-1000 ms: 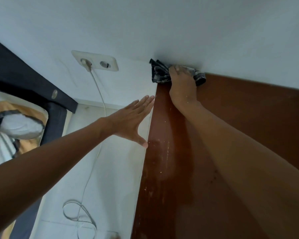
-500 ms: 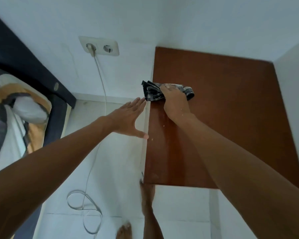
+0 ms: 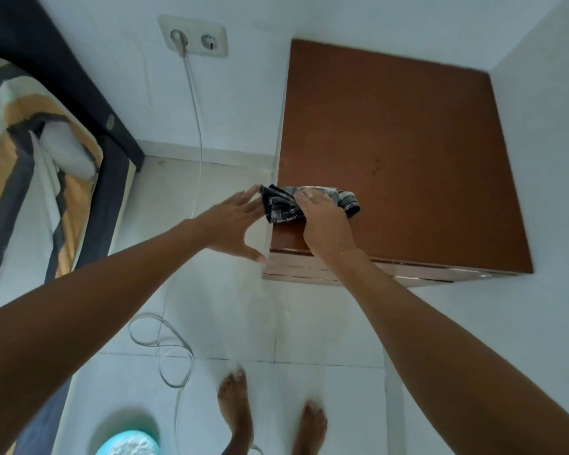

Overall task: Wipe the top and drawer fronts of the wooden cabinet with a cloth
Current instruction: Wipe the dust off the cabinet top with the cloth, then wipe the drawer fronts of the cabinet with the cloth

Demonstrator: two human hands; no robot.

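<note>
The wooden cabinet [image 3: 408,133] stands in the room's corner, its reddish-brown top facing me and a thin strip of drawer fronts [image 3: 303,269] showing below its near edge. A dark checked cloth [image 3: 281,206] lies bunched on the top's near left corner, part of it hanging past the left edge. My right hand [image 3: 322,221] presses down on the cloth and grips it. My left hand [image 3: 234,221] is flat and open beside the cabinet's left side, its fingertips touching the cloth's overhanging end.
A wall socket [image 3: 193,36] has a white cable [image 3: 196,126] running down to loops on the tiled floor [image 3: 211,323]. A bed [image 3: 30,152] with a dark frame fills the left. My bare feet [image 3: 270,421] stand before the cabinet. A pale blue round object [image 3: 128,443] sits at the bottom.
My right hand has dragged the cloth from the cabinet top's far left corner along the left edge to the near left corner. My left hand followed alongside, and the view has pulled back.
</note>
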